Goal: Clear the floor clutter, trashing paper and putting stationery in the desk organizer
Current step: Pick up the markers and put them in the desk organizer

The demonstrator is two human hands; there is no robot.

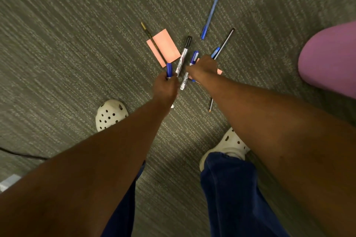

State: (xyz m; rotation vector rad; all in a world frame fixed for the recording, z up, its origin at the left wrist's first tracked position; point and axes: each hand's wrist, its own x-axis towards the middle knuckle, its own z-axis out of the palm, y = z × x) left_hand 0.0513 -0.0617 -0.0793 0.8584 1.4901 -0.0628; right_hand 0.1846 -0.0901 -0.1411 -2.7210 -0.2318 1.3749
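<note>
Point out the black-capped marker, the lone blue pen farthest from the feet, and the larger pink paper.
black-capped marker [184, 55]: head view, on its clear barrel.
blue pen [210, 15]: head view, mid-barrel.
pink paper [166, 44]: head view, on its bare centre, right of the pencil crossing it.

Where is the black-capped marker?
In the head view, the black-capped marker lies on the carpet, centre frame, overlapping the pink paper's right edge, just beyond both hands.
</note>
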